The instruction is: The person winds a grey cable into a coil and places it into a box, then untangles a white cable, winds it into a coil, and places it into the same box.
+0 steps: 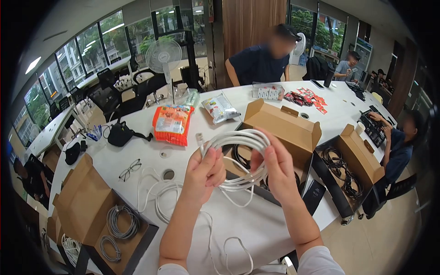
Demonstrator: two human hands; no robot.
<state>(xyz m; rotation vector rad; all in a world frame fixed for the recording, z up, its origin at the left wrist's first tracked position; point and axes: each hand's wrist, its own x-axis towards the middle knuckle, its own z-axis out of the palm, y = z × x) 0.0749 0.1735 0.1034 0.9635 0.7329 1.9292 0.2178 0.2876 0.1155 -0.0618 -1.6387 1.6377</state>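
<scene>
A coiled white network cable (pixel 243 137) is held up over the table between my hands. My left hand (pixel 205 174) has its fingers closed round the left side of the coil, with a clear plug end sticking up above it. On the coil's right side, my right hand (pixel 277 169) grips the loops between thumb and fingers. More white cable (pixel 165 206) lies loose on the table below, and a strand hangs under the coil. Behind my hands stands an open cardboard box (pixel 279 123) with black cables inside, partly hidden by the coil.
An open box (pixel 107 224) of grey coiled cables stands at the left, and another box (pixel 348 169) of black cables at the right. Glasses (pixel 130 169), an orange-red snack bag (pixel 173 124) and a silver bag (pixel 220 108) lie on the white table. Several people are around.
</scene>
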